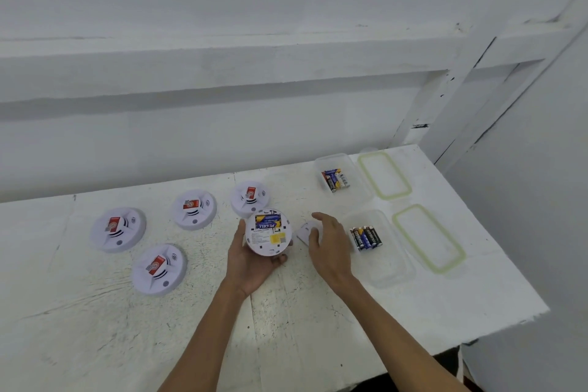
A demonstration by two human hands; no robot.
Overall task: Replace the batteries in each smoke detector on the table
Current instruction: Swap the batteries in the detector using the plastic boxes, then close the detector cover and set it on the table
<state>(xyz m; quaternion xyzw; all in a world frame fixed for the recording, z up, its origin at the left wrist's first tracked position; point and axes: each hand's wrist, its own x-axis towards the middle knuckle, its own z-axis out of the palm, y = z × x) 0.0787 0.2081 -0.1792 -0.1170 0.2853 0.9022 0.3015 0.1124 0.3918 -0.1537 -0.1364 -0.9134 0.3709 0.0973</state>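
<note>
**Mia:** How much of the job is done?

**Ben:** Not much, I think. The left hand (251,261) curls its fingers round one round white plastic smoke detector (269,240). It is turned bottom up, just above the white table (318,328). Its battery slot is open, and blue and yellow batteries (268,221) sit inside.

**Mia:** Old ones or new ones?

**Ben:** I can't tell.

**Mia:** And the right hand?

**Ben:** The right hand (327,242) is just beside that detector. Its fingers bend loosely over a small flat white cover piece (304,232) on the table. I think that is the slot's lid. I can't tell if the fingers pinch it or only touch it.

**Mia:** What about the others?

**Ben:** Four more round white detectors with red stickers (118,229) (159,269) (193,208) (250,197) lie face up on the left. They look unopened, so most of the work is left.

**Mia:** Where are the spare batteries?

**Ben:** On the right are a far clear plastic box (331,159) and a near clear plastic box (381,267). Each holds a small row of batteries. Two clear lids with green rims (385,197) (429,269) lie beside them.

**Mia:** Which box has the fresh ones?

**Ben:** I can't tell. The writing is too small and blurry, and the hand hides part of the cover piece.
</note>
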